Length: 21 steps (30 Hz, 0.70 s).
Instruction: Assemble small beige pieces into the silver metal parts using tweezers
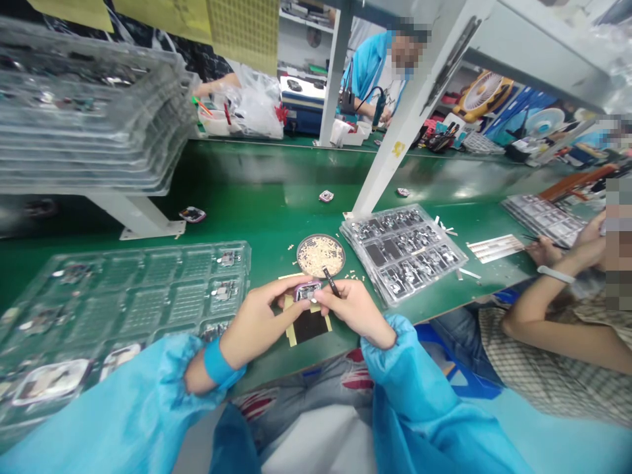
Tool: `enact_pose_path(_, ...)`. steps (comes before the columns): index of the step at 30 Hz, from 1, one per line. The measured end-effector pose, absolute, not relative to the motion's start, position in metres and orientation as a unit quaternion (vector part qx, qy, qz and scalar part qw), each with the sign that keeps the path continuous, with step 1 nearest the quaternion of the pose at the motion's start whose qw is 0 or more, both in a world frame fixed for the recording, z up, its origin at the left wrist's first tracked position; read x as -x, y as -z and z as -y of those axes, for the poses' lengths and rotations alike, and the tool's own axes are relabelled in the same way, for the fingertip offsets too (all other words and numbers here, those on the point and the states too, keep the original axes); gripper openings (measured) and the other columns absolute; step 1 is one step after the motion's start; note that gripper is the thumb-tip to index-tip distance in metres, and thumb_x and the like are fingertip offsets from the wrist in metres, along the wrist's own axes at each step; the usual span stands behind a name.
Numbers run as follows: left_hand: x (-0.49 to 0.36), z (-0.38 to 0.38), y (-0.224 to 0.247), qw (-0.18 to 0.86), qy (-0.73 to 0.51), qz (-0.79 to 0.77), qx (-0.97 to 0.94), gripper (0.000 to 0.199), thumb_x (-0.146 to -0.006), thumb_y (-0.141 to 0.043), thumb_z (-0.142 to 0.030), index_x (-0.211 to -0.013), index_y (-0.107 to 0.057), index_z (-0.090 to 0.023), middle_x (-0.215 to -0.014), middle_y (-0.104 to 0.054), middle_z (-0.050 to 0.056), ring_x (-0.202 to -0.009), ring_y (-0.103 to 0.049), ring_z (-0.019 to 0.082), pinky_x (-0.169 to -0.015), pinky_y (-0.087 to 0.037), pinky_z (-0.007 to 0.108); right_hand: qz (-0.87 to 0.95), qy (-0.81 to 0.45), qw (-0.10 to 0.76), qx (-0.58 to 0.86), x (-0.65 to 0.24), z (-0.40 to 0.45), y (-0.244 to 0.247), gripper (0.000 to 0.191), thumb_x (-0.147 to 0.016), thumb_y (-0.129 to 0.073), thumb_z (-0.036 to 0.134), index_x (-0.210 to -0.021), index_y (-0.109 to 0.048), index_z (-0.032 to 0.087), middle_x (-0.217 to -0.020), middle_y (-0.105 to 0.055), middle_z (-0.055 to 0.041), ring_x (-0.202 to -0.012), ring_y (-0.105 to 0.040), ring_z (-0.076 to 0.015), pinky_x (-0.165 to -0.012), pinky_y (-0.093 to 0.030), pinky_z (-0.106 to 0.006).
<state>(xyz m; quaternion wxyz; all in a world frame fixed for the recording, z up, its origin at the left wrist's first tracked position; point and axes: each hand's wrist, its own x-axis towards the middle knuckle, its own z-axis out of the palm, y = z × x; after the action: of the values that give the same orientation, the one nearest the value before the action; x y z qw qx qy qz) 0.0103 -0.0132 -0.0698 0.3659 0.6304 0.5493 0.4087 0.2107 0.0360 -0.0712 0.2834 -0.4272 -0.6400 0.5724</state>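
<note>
My left hand (264, 316) is closed around the edge of a small purple-rimmed device housing (307, 288) with silvery electronic parts inside. From the other side my right hand (353, 309) pinches slim black tweezers (330, 282), its fingertips at the housing's right edge; their working tips are hidden. Both hands are above a dark pad (311, 327) edged with yellow tape. Just beyond them is a round dish (320, 238) full of tiny cream-coloured pieces, with a few more scattered around it on the green bench.
A clear compartment tray (168, 266) with several assemblies lies left; stacked parts trays (368, 253) stand right. White posts (390, 131) rise from the bench. More trays (89, 145) are piled upper left. A co-worker's arm (557, 283) is at right; another person (370, 66) works opposite.
</note>
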Motion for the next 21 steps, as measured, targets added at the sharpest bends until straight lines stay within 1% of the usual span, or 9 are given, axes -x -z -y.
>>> enact_pose_path(3, -0.009, 0.013, 0.072, 0.375, -0.417, -0.559, -0.611, 0.038, -0.087, -0.069, -0.039, -0.122, -0.071, -0.025, -0.1, -0.075, 0.003, -0.078, -0.063, 0.02, -0.073, -0.054, 0.032, 0.628, -0.528, 0.354, 0.449, -0.206, -0.033, 0.076, 0.033, -0.08, -0.075, 0.046, -0.073, -0.061, 0.016, -0.065, -0.059, 0.0016, -0.059, -0.049, -0.0109, -0.058, -0.037, -0.024)
enact_pose_path(4, -0.009, 0.013, 0.073, 0.392, -0.425, -0.556, -0.597, 0.039, -0.087, -0.07, -0.04, -0.123, -0.071, -0.024, -0.101, -0.075, 0.004, -0.082, -0.066, 0.022, -0.074, -0.055, 0.033, 0.617, -0.519, 0.385, 0.45, -0.203, -0.032, 0.077, 0.032, -0.078, -0.078, 0.044, -0.08, -0.061, 0.017, -0.071, -0.06, 0.0012, -0.065, -0.053, -0.0123, -0.061, -0.041, -0.024)
enact_pose_path(6, -0.009, 0.012, 0.073, 0.441, -0.443, -0.54, -0.564, 0.045, -0.085, -0.073, -0.042, -0.124, -0.07, -0.021, -0.105, -0.075, 0.008, -0.091, -0.07, 0.026, -0.077, -0.059, 0.035, 0.598, -0.522, 0.427, 0.434, -0.198, -0.03, 0.08, 0.036, -0.074, -0.081, 0.04, -0.093, -0.06, 0.018, -0.083, -0.064, -0.0004, -0.077, -0.06, -0.0151, -0.071, -0.047, -0.025)
enact_pose_path(8, -0.01, 0.012, 0.072, 0.491, -0.463, -0.515, -0.529, 0.049, -0.083, -0.076, -0.042, -0.124, -0.069, -0.018, -0.11, -0.075, 0.01, -0.098, -0.071, 0.029, -0.084, -0.061, 0.039, 0.588, -0.539, 0.436, 0.417, -0.193, -0.028, 0.081, 0.037, -0.075, -0.081, 0.038, -0.099, -0.062, 0.018, -0.09, -0.066, -0.0021, -0.083, -0.062, -0.0162, -0.076, -0.05, -0.026)
enact_pose_path(11, -0.012, 0.011, 0.068, 0.543, -0.486, -0.479, -0.489, 0.049, -0.081, -0.078, -0.041, -0.122, -0.069, -0.015, -0.118, -0.074, 0.013, -0.108, -0.07, 0.03, -0.096, -0.058, 0.042, 0.578, -0.557, 0.434, 0.409, -0.189, -0.028, 0.081, 0.035, -0.074, -0.082, 0.038, -0.098, -0.066, 0.017, -0.091, -0.068, -0.0033, -0.079, -0.062, -0.0156, -0.073, -0.051, -0.026)
enact_pose_path(13, -0.013, 0.011, 0.066, 0.553, -0.492, -0.474, -0.477, 0.048, -0.081, -0.079, -0.04, -0.121, -0.069, -0.015, -0.121, -0.072, 0.013, -0.111, -0.069, 0.031, -0.1, -0.056, 0.043, 0.573, -0.572, 0.431, 0.399, -0.188, -0.029, 0.082, 0.035, -0.074, -0.082, 0.038, -0.098, -0.068, 0.017, -0.093, -0.07, -0.0044, -0.081, -0.064, -0.0166, -0.074, -0.052, -0.027)
enact_pose_path(16, -0.013, 0.011, 0.065, 0.553, -0.488, -0.483, -0.472, 0.049, -0.08, -0.08, -0.04, -0.121, -0.07, -0.015, -0.12, -0.073, 0.013, -0.111, -0.069, 0.031, -0.099, -0.057, 0.044, 0.571, -0.573, 0.43, 0.4, -0.187, -0.029, 0.083, 0.033, -0.074, -0.082, 0.038, -0.096, -0.07, 0.016, -0.093, -0.072, -0.006, -0.085, -0.067, -0.0188, -0.078, -0.054, -0.029)
enact_pose_path(19, -0.013, 0.01, 0.064, 0.577, -0.491, -0.469, -0.454, 0.046, -0.079, -0.081, -0.038, -0.118, -0.071, -0.016, -0.117, -0.074, 0.012, -0.11, -0.069, 0.03, -0.098, -0.057, 0.04, 0.564, -0.554, 0.442, 0.424, -0.186, -0.029, 0.083, 0.033, -0.073, -0.083, 0.04, -0.091, -0.07, 0.016, -0.089, -0.074, -0.006, -0.081, -0.068, -0.0194, -0.075, -0.055, -0.03)
enact_pose_path(21, -0.011, 0.009, 0.064, 0.586, -0.487, -0.471, -0.445, 0.042, -0.082, -0.079, -0.039, -0.118, -0.072, -0.017, -0.118, -0.074, 0.011, -0.109, -0.07, 0.029, -0.097, -0.057, 0.038, 0.554, -0.551, 0.451, 0.43, -0.185, -0.028, 0.083, 0.034, -0.071, -0.083, 0.041, -0.09, -0.07, 0.016, -0.088, -0.074, -0.0059, -0.08, -0.068, -0.0198, -0.072, -0.055, -0.029)
